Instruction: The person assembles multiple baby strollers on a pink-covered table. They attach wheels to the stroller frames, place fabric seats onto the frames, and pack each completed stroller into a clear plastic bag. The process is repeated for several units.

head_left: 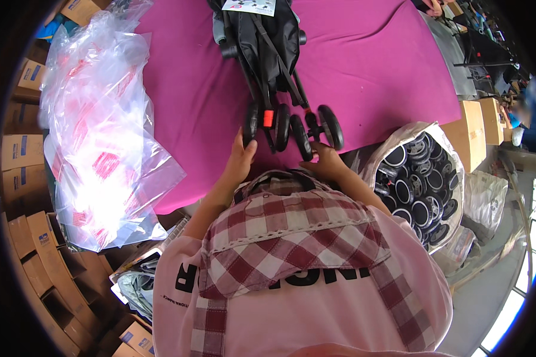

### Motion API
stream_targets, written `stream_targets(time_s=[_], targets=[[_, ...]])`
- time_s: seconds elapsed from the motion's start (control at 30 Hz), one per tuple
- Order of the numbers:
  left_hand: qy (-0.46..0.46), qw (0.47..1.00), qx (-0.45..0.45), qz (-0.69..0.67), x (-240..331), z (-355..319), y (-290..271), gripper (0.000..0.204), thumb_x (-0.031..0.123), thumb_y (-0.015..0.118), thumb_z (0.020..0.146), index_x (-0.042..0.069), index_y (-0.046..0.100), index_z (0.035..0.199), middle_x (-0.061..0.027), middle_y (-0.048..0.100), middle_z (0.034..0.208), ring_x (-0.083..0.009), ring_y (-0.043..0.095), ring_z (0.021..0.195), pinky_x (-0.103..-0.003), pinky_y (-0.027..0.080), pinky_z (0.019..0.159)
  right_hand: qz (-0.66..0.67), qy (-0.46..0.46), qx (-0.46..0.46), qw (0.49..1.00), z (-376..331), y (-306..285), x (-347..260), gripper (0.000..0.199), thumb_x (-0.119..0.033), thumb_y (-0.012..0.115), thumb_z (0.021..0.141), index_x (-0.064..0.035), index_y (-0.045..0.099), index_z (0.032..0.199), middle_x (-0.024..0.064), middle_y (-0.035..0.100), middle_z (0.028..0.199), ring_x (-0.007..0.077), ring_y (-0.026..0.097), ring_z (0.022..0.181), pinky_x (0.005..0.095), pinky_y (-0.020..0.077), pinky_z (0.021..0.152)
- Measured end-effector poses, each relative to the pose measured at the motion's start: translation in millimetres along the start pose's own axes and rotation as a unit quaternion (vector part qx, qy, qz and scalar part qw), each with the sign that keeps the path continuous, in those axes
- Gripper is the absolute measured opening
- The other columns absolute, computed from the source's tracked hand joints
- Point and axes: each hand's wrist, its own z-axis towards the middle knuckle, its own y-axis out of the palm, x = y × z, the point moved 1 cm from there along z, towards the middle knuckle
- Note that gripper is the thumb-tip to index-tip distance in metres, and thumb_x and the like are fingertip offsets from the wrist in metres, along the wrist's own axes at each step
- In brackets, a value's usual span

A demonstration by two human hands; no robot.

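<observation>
Folded stroller [274, 56] lies wheels-nearest on the magenta tablecloth [369, 65], probably light, stiff-legged but floppy in its black fabric [287, 30], best held by the frame legs [301, 94] as wheels may spin; left hand [238, 162] pinching outer left wheel [251, 124], right hand [325, 162] at inner right wheel [300, 137], closure unclear.

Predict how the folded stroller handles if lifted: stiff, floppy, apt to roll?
The folded stroller probably stays stiff lengthwise, given the slim frame tubes. Its black fabric looks slack and creased, so it may sag or flop. The round wheels at the near end could well spin if brushed.
</observation>
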Motion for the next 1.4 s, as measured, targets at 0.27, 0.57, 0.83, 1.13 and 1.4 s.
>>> stream_targets(time_s=[0.27, 0.57, 0.83, 1.13, 1.4], targets=[[0.053, 0.996, 0.013, 0.065, -41, 31, 36, 0.067, 0.024, 0.059, 0.101, 0.006, 0.024, 0.154, -0.0167, 0.052, 0.136, -0.0255, 0.06, 0.111, -0.039, 0.051, 0.094, -0.074, -0.163, 0.293, 0.939, 25, -75, -23, 0.06, -0.02, 0.081, 0.076, -0.0034, 0.059, 0.129, 0.0191, 0.061, 0.124, 0.0369, 0.059, 0.115, 0.0438, 0.0483, 0.1], [-0.081, 0.987, 0.131, 0.056, -22, 36, 37, 0.065, 0.014, 0.067, 0.093, 0.002, 0.031, 0.146, -0.0141, 0.062, 0.109, -0.0166, 0.061, 0.086, -0.031, 0.051, 0.067, 0.047, -0.02, 0.015, 0.999, 59, -36, 67, 0.11, -0.044, 0.083, 0.077, -0.0008, 0.019, 0.155, 0.0287, 0.047, 0.14, 0.0429, 0.05, 0.129, 0.0462, 0.0443, 0.106], [-0.059, 0.962, 0.128, 0.235, -21, 26, -7, 0.064, 0.024, 0.07, 0.089, -0.002, 0.04, 0.139, -0.0223, 0.058, 0.117, -0.0321, 0.057, 0.11, -0.042, 0.045, 0.094, 0.008, -0.097, 0.051, 0.994, 70, -38, 24, 0.097, -0.043, 0.079, 0.082, 0.0024, 0.027, 0.15, 0.0282, 0.051, 0.136, 0.0434, 0.055, 0.121, 0.0467, 0.0451, 0.104], [0.017, 0.965, -0.001, 0.26, 23, 38, -94, 0.082, 0.035, 0.071, 0.087, -0.001, 0.033, 0.15, -0.0303, 0.05, 0.137, -0.0399, 0.051, 0.125, -0.046, 0.04, 0.107, 0.215, 0.035, 0.226, 0.949, 82, -2, 0, 0.055, -0.032, 0.07, 0.09, 0.0016, 0.055, 0.131, 0.0219, 0.067, 0.108, 0.0388, 0.064, 0.103, 0.0432, 0.0479, 0.095], [0.078, 0.77, 0.453, 0.443, 42, 78, -345, 0.1, 0.048, 0.078, 0.078, 0.015, 0.027, 0.157, -0.0259, 0.025, 0.158, -0.0454, 0.022, 0.146, -0.064, 0.022, 0.114, -0.108, -0.065, 0.447, 0.886, 48, -24, -96, 0.054, -0.032, 0.067, 0.092, -0.0009, 0.053, 0.134, 0.0223, 0.059, 0.125, 0.0378, 0.057, 0.117, 0.046, 0.0463, 0.098]])
